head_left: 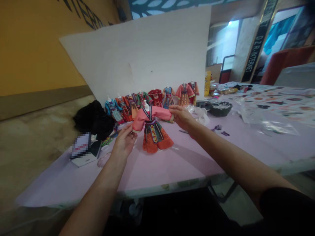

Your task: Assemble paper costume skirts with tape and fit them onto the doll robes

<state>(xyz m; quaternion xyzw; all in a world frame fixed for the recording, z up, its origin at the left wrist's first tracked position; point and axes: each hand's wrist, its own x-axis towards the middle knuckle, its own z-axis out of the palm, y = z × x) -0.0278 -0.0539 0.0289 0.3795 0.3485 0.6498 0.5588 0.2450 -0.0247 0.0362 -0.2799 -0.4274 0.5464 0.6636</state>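
Note:
A small doll dress (153, 129) stands upright on a white headless doll form (146, 105) at the middle of the table. It has pink sleeves, a dark beaded collar, a green patterned panel and an orange skirt. My left hand (125, 139) pinches the cuff of the sleeve on the left. With my right hand (181, 115) I grip the end of the other sleeve, held out to the side. Behind it, several similar doll dresses (155, 97) stand in a row on their own forms.
A white board (147, 55) rises behind the row. Black cloth (92, 119) and a white box (86, 159) lie at the left. On the right are a dark bowl (220, 109), clear plastic bags (278, 127) and purple scraps (225, 133) on the pink-covered table (197, 167).

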